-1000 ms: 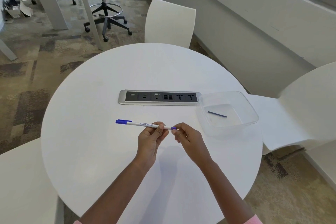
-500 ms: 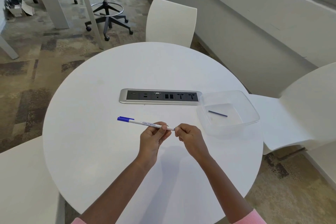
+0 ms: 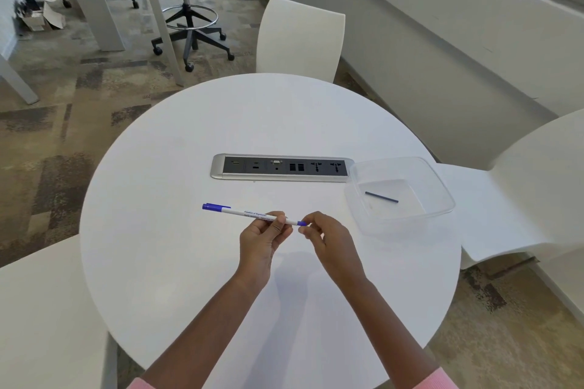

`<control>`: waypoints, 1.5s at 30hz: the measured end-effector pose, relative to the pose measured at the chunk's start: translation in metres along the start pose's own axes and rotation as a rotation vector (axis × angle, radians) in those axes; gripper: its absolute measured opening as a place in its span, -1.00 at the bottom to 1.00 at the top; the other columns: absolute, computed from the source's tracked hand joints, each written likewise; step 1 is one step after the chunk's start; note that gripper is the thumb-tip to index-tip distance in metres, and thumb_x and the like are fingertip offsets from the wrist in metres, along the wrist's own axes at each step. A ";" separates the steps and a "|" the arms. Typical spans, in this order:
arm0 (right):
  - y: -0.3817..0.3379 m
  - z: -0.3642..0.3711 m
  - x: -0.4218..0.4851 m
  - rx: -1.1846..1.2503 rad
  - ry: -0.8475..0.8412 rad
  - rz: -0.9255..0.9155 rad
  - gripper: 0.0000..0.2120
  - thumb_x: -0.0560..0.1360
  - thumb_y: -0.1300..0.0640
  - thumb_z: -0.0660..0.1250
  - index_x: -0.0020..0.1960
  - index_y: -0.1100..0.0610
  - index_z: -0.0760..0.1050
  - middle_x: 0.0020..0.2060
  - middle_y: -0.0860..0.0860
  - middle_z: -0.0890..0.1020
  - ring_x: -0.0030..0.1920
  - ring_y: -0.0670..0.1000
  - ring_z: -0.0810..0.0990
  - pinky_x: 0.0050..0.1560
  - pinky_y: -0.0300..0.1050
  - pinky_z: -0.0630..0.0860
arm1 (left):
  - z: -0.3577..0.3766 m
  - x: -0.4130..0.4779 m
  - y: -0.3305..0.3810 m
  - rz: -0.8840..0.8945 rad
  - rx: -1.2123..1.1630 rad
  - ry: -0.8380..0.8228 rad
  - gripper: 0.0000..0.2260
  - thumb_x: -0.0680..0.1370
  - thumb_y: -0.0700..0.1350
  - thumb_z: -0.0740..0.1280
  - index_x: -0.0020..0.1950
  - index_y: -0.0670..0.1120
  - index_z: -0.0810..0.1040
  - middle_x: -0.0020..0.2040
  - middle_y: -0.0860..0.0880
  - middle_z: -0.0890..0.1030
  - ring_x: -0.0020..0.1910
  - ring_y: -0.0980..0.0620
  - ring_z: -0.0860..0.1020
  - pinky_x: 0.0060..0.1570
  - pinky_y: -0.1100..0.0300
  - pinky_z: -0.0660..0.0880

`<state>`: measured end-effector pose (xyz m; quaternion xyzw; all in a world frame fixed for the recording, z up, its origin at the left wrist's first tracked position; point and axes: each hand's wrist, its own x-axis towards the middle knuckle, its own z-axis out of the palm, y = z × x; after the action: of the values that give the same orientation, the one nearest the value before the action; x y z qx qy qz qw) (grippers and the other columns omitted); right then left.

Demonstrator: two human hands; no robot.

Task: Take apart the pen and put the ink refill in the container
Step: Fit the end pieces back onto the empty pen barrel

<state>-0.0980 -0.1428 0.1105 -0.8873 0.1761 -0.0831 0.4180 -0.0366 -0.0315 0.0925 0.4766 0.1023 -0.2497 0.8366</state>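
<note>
I held the pen [image 3: 252, 215] nearly level above the white round table [image 3: 177, 262], its long axis running left to right across me and tipping slightly down toward the right. The blue cap [image 3: 215, 207] pointed away to the left of my grip; the small blue end plug [image 3: 301, 223] pointed right, toward my other hand.

My left hand [image 3: 260, 238] was closed on the white barrel — thumb and fingertips pinching it toward its right end, so most of the pen stuck out free to the left of that pinch. My right hand [image 3: 328, 238] was curled just beside the plug, forefinger and thumb drawn together at the tip. I think they were touching the plug, though from this angle I could not tell whether they truly clamped it or only rested against it.

To the right of my right hand, and a little farther from me, sat the clear plastic container [image 3: 441, 196] near the table's edge. A thin dark ink refill [image 3: 381, 197] lay flat on its floor, slanted, one end nearer me than the other. Beyond both hands, well apart from the pen, the silver socket strip [image 3: 281, 167] was set into the tabletop — its right end just beside the container's rim.
</note>
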 end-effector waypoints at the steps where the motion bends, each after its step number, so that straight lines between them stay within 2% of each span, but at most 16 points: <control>1: 0.000 0.000 0.000 -0.053 0.007 -0.034 -0.92 0.51 0.21 0.24 -0.08 0.18 0.51 -0.26 0.11 0.58 -0.18 0.06 0.47 -0.23 -0.20 0.32 | 0.000 0.000 0.000 -0.005 -0.002 0.001 -0.86 0.53 -0.36 0.26 -0.16 -0.22 0.57 -0.23 -0.11 0.57 -0.34 0.14 0.64 -0.29 0.37 0.59; 4: 0.002 0.000 0.000 -0.121 0.022 -0.130 -0.90 0.51 0.21 0.25 -0.12 0.22 0.52 -0.33 0.04 0.46 -0.25 0.02 0.37 -0.28 -0.31 0.26 | -0.001 -0.001 -0.001 -0.019 -0.010 -0.010 -0.87 0.53 -0.34 0.26 -0.16 -0.22 0.57 -0.21 -0.12 0.57 -0.33 0.13 0.64 -0.28 0.37 0.59; 7: 0.004 -0.003 0.000 -0.105 -0.001 -0.146 -0.90 0.49 0.24 0.29 -0.17 0.24 0.53 -0.36 0.03 0.42 -0.28 0.00 0.34 -0.28 -0.38 0.25 | -0.002 -0.003 -0.003 -0.027 -0.002 -0.026 -0.85 0.53 -0.34 0.26 -0.18 -0.21 0.57 -0.21 -0.12 0.56 -0.27 0.08 0.62 -0.28 0.37 0.58; 12: 0.005 -0.005 0.003 0.098 -0.067 0.020 -0.86 0.45 0.27 0.30 -0.28 0.23 0.52 -0.43 -0.02 0.41 -0.37 -0.07 0.34 -0.34 -0.28 0.24 | -0.002 -0.004 -0.003 -0.016 0.033 -0.053 -0.85 0.53 -0.34 0.26 -0.19 -0.21 0.56 -0.22 -0.11 0.57 -0.29 0.10 0.63 -0.27 0.36 0.58; 16: 0.003 -0.010 0.004 0.248 -0.119 0.136 -0.68 0.44 0.28 0.30 -0.45 0.01 0.46 -0.47 -0.04 0.44 -0.41 -0.09 0.36 -0.38 -0.34 0.27 | -0.001 -0.003 -0.001 0.006 0.072 -0.097 -0.84 0.53 -0.35 0.26 -0.21 -0.21 0.56 -0.27 -0.10 0.57 -0.31 0.12 0.63 -0.25 0.36 0.58; 21: 0.001 -0.014 0.007 0.404 -0.160 0.255 -0.64 0.46 0.28 0.28 -0.50 0.09 0.48 -0.58 -0.03 0.41 -0.52 -0.10 0.34 -0.40 -0.27 0.29 | 0.001 -0.003 0.002 0.024 0.119 -0.142 -0.84 0.53 -0.36 0.26 -0.21 -0.21 0.55 -0.33 -0.02 0.60 -0.31 0.10 0.63 -0.22 0.34 0.59; 25: -0.001 -0.012 0.006 0.537 -0.174 0.287 -0.67 0.51 0.25 0.23 -0.42 0.13 0.51 -0.57 -0.04 0.44 -0.54 -0.15 0.38 -0.41 -0.31 0.34 | 0.004 -0.001 0.005 0.034 0.091 -0.133 -0.85 0.52 -0.37 0.27 -0.20 -0.21 0.56 -0.34 -0.02 0.61 -0.31 0.10 0.63 -0.22 0.34 0.59; 31: -0.003 -0.006 -0.001 0.204 0.015 0.066 -0.88 0.48 0.23 0.29 -0.19 0.05 0.51 -0.43 -0.07 0.53 -0.36 -0.17 0.47 -0.32 -0.42 0.36 | 0.005 0.000 0.005 0.024 0.025 -0.075 -0.85 0.53 -0.36 0.26 -0.19 -0.22 0.57 -0.24 -0.09 0.58 -0.29 0.11 0.63 -0.23 0.35 0.59; 35: -0.003 -0.006 0.001 -0.055 0.067 -0.114 -0.91 0.49 0.28 0.26 -0.11 0.24 0.55 -0.27 0.16 0.59 -0.19 0.09 0.48 -0.18 -0.18 0.35 | 0.005 0.000 0.003 0.007 0.012 -0.066 -0.85 0.53 -0.35 0.25 -0.19 -0.21 0.57 -0.24 -0.09 0.58 -0.30 0.11 0.64 -0.25 0.35 0.59; 37: -0.003 -0.007 0.002 -0.123 0.063 -0.164 -0.88 0.50 0.28 0.26 -0.10 0.28 0.56 -0.27 0.23 0.58 -0.18 0.14 0.47 -0.17 -0.15 0.33 | 0.005 0.000 0.003 0.004 0.005 -0.067 -0.84 0.53 -0.36 0.25 -0.19 -0.21 0.56 -0.25 -0.09 0.59 -0.31 0.12 0.64 -0.25 0.35 0.59; 40: -0.002 -0.008 0.005 -0.108 0.019 -0.146 -0.87 0.50 0.29 0.25 -0.12 0.29 0.58 -0.30 0.21 0.57 -0.20 0.13 0.46 -0.22 -0.18 0.28 | 0.005 0.000 0.003 0.007 0.025 -0.067 -0.84 0.53 -0.35 0.25 -0.19 -0.21 0.56 -0.25 -0.09 0.58 -0.32 0.11 0.64 -0.25 0.35 0.59; 45: -0.002 -0.015 0.011 0.106 -0.117 0.097 -0.79 0.47 0.26 0.26 -0.31 0.18 0.56 -0.47 -0.06 0.47 -0.36 -0.07 0.42 -0.31 -0.25 0.31 | 0.002 0.000 0.000 0.019 0.075 -0.113 -0.86 0.53 -0.35 0.25 -0.19 -0.22 0.54 -0.22 -0.10 0.55 -0.28 0.10 0.62 -0.20 0.34 0.59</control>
<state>-0.0913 -0.1564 0.1217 -0.8578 0.1892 -0.0200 0.4775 -0.0371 -0.0336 0.0936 0.4936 0.0407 -0.2719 0.8251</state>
